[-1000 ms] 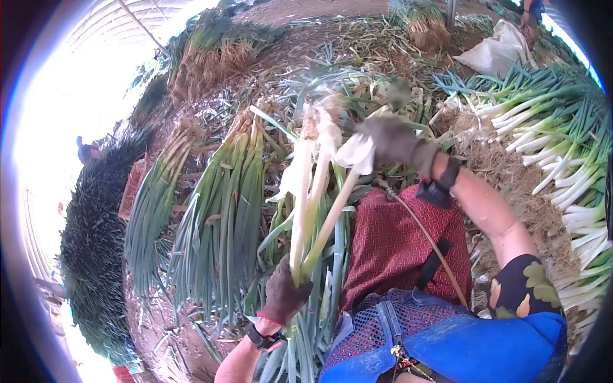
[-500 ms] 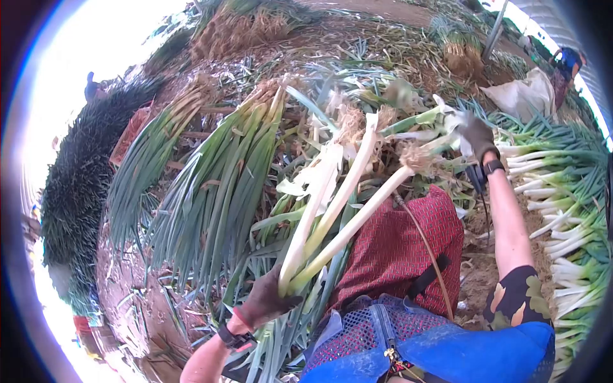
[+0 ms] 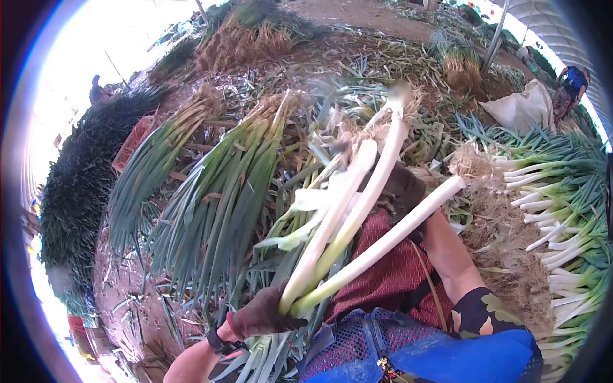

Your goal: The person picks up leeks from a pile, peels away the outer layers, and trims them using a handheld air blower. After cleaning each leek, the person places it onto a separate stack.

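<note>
Three thick leeks [image 3: 338, 223] fan upward and to the right from my gloved left hand [image 3: 267, 313], which is closed round them low on their pale green stems. Their white shafts look stripped, and brown roots [image 3: 471, 161] show at the end of the rightmost one. My gloved right hand [image 3: 407, 186] is among the white shafts, between the middle and right leek; its fingers are mostly hidden behind them. A loose pale leaf [image 3: 300, 233] hangs off the left side of the bunch. Below, red patterned cloth [image 3: 357, 281] covers my lap.
Untrimmed leeks [image 3: 217, 191] lie in bundles to the left, near a dark green heap [image 3: 80, 185]. White-stemmed leeks [image 3: 562, 262] are laid in a long row on the right. Leaf scraps cover the ground. A white sack [image 3: 520, 105] and another person [image 3: 573, 86] are at the far right.
My right hand has come from the upper right down and left, in among the leeks. The leek roots have swung apart, and the rightmost shaft now looks whiter and cleaner.
</note>
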Tool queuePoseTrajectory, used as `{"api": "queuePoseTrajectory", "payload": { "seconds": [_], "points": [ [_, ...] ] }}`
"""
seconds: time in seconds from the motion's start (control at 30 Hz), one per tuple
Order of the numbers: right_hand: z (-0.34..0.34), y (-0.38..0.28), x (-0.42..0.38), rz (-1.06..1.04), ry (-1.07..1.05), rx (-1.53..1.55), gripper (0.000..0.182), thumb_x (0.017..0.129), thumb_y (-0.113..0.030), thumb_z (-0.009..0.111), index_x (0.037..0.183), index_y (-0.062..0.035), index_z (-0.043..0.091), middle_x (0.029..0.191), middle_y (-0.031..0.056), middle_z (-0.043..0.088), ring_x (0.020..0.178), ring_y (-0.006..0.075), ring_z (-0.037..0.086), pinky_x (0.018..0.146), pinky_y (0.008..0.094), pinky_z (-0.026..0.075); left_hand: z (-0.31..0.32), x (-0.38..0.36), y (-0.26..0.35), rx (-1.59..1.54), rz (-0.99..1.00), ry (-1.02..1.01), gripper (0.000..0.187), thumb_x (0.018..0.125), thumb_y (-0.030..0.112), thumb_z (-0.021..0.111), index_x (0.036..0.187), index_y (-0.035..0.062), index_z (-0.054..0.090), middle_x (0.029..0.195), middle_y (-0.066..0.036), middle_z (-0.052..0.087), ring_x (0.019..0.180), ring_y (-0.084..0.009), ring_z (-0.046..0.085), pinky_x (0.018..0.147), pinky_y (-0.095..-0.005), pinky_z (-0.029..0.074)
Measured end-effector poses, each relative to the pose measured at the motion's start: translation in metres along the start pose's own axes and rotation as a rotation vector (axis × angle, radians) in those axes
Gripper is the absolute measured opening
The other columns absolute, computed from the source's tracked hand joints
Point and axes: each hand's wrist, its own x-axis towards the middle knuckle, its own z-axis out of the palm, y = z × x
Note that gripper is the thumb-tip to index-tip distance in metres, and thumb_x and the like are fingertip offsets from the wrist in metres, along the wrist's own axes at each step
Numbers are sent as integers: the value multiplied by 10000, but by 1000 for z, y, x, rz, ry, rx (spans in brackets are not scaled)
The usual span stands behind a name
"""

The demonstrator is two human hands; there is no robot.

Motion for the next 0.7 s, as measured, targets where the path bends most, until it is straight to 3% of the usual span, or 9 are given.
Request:
{"api": "queuePoseTrajectory", "payload": {
  "seconds": [0.2,0.4,0.53,0.57,0.6,0.67,0.7],
  "points": [
    [-17,53,11,88,110,-45,511,872,-328,655,1289,-56,540,1079,198,628,991,325,632,840,413,511,-5,-1,11,109,-42,30,833,725,185,898,1424,55,463,1238,-74,637,1102,-152,576,987,-337,470],
    [-9,106,25,263,206,-201,418,907,-340,598,1218,-61,614,983,188,655,914,332,645,786,423,518,-8,25,33,269,49,160,767,729,161,845,1391,47,475,1183,-170,662,1089,-282,657,947,-382,512],
    [-30,204,28,474,344,-528,386,931,-348,559,1171,-64,663,919,181,674,863,337,654,751,430,522,-5,-4,19,294,-71,141,702,735,150,800,1366,64,505,1178,-202,655,1113,-351,649,935,-404,523],
    [-51,232,24,505,387,-537,383,936,-350,550,1159,-65,675,903,180,678,851,339,657,742,431,523,-3,-16,11,316,15,170,674,738,150,771,1357,78,514,1146,-201,662,1069,-363,662,907,-419,537],
    [-97,261,4,433,434,-64,409,933,-412,551,1062,-62,720,851,152,722,802,331,700,683,418,522,0,-32,1,384,-107,202,664,737,148,764,1350,78,518,1137,-203,663,1059,-371,661,900,-424,538],
    [-107,286,-5,680,425,-147,419,904,-431,595,1077,-68,713,924,182,732,844,298,714,701,383,526,-4,-37,-8,451,-191,232,650,731,144,757,1333,77,525,1122,-203,665,1040,-386,660,887,-430,540],
    [-104,286,-11,578,283,-123,401,897,-399,608,1094,-61,700,950,186,727,863,301,709,716,384,527,-8,-33,-8,444,-176,245,645,726,143,757,1325,75,528,1117,-200,667,1032,-392,659,880,-431,541]
  ]
}}
